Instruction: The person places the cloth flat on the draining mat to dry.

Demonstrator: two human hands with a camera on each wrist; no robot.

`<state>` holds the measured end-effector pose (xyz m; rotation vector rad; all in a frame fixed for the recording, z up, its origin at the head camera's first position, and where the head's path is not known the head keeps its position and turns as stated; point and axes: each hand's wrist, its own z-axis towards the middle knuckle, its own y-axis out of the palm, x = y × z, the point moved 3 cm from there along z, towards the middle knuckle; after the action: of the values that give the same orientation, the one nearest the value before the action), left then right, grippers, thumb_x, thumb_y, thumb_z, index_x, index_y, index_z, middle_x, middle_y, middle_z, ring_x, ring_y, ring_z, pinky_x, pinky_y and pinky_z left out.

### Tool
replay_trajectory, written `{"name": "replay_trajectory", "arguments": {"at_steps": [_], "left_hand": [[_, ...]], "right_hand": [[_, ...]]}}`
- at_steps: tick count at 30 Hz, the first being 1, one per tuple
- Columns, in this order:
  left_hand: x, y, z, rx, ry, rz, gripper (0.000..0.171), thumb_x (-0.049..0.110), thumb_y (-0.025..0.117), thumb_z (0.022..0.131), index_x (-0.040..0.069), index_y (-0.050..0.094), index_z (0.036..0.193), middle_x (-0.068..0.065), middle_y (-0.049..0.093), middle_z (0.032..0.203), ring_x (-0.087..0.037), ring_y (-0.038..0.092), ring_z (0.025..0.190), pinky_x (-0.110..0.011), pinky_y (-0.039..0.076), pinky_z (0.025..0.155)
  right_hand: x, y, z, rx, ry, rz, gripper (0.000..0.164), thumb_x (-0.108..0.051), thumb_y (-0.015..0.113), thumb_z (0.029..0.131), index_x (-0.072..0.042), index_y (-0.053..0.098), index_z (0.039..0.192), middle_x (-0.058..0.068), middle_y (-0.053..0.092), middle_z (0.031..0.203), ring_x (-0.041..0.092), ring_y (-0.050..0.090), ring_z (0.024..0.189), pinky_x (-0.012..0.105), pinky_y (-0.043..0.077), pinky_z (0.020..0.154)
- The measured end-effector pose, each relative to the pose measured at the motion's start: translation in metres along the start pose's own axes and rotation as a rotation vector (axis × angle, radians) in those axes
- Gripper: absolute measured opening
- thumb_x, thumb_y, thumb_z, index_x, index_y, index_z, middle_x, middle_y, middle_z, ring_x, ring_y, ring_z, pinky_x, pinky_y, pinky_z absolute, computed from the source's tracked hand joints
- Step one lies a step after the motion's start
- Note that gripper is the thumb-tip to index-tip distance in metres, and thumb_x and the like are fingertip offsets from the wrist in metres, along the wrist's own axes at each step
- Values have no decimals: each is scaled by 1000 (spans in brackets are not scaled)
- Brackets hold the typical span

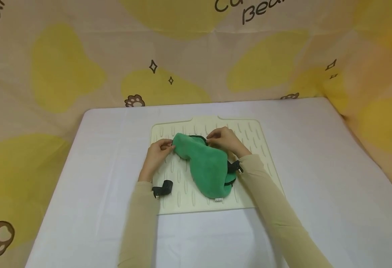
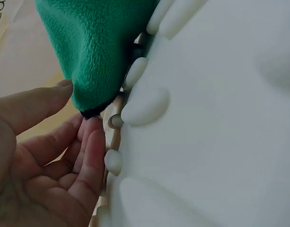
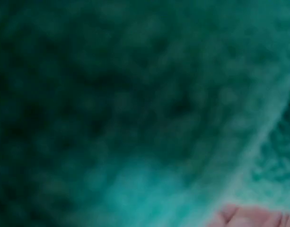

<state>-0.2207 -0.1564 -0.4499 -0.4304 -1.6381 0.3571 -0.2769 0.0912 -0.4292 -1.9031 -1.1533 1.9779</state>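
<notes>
A green plush cloth [image 1: 209, 171] with dark edging lies bunched and folded over on a cream ribbed mat [image 1: 179, 186]. My left hand [image 1: 155, 154] holds its far left corner; in the left wrist view the thumb of this hand [image 2: 55, 161] is at the side of the cloth [image 2: 97, 52], with fingertips at the dark edge. At the far side, my right hand [image 1: 227, 139] pinches the dark-edged border between thumb and fingers. Green cloth [image 3: 135, 104] fills most of the right wrist view, blurred, with some fingers [image 3: 253, 217] low at the right.
Under the mat is a table with a white cover [image 1: 108, 160]. A patterned yellow and beige curtain [image 1: 182, 48] hangs behind and at both sides. Black wrist cameras [image 1: 164, 188] sit at both sleeves, the right one against the cloth. A small white label [image 1: 218, 200] sticks out from the cloth's near edge.
</notes>
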Motion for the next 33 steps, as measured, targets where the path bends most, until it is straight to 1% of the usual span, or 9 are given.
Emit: {"name": "replay_trajectory", "arguments": {"at_steps": [4, 8, 13, 16, 21, 24, 28, 29, 33], "left_hand": [[-1, 2, 0, 26, 9, -48, 32, 15, 61, 93, -3, 59, 120, -15, 59, 107, -24, 56, 95, -31, 47, 80], [-1, 1, -1, 36, 2, -64, 30, 15, 62, 92, -2, 60, 117, -15, 59, 105, -22, 55, 92, -28, 46, 76], [-2, 0, -2, 32, -1, -90, 28, 14, 62, 92, -3, 60, 115, -15, 59, 104, -23, 56, 92, -29, 47, 76], [0, 1, -2, 26, 7, -120, 26, 14, 62, 92, -4, 59, 112, -16, 59, 105, -25, 57, 95, -30, 47, 78], [1, 2, -1, 9, 11, -208, 23, 14, 61, 93, -4, 58, 105, -16, 58, 108, -25, 58, 101, -33, 47, 84], [7, 2, -3, -18, 14, -260, 23, 14, 60, 94, -5, 56, 105, -16, 57, 108, -24, 57, 102, -35, 47, 88], [7, 3, -2, -49, 29, -304, 23, 15, 60, 94, -5, 55, 105, -12, 59, 103, -20, 56, 97, -29, 47, 85], [3, 5, 0, -52, 35, -314, 23, 16, 60, 94, -4, 55, 105, -10, 60, 99, -18, 56, 93, -27, 46, 82], [4, 5, -2, -60, 58, -311, 21, 16, 58, 95, -3, 55, 104, -5, 61, 88, -14, 55, 82, -24, 46, 74]], "right_hand": [[1, 2, 1, -24, 21, 6, 22, -19, 68, 88, -2, 72, 101, 11, 70, 95, 24, 63, 91, 37, 50, 85], [2, 7, 4, -58, 59, 112, 20, -16, 69, 87, 0, 72, 99, 12, 70, 94, 23, 64, 88, 34, 51, 81], [4, 11, 6, -71, 26, 149, 14, -13, 68, 87, 0, 71, 92, 10, 69, 90, 20, 60, 83, 30, 50, 75], [6, 11, 3, -51, 8, 175, 12, -13, 66, 88, -2, 68, 88, 8, 67, 85, 20, 59, 80, 31, 49, 74], [16, 7, -8, -7, 79, 375, 14, -14, 62, 91, 0, 62, 94, 11, 67, 82, 23, 64, 78, 33, 53, 75], [22, 2, -17, 41, 98, 476, 17, -13, 60, 93, 3, 59, 98, 15, 66, 86, 23, 65, 77, 34, 55, 75], [26, -5, -28, 101, 81, 528, 17, -10, 57, 94, 6, 57, 100, 14, 65, 87, 20, 65, 75, 34, 55, 73], [26, -6, -30, 112, 76, 538, 16, -9, 57, 94, 6, 57, 100, 12, 66, 86, 19, 65, 74, 33, 55, 73], [28, -11, -35, 147, 59, 586, 13, -7, 58, 93, 5, 58, 98, 7, 65, 80, 18, 64, 71, 33, 56, 71]]}}
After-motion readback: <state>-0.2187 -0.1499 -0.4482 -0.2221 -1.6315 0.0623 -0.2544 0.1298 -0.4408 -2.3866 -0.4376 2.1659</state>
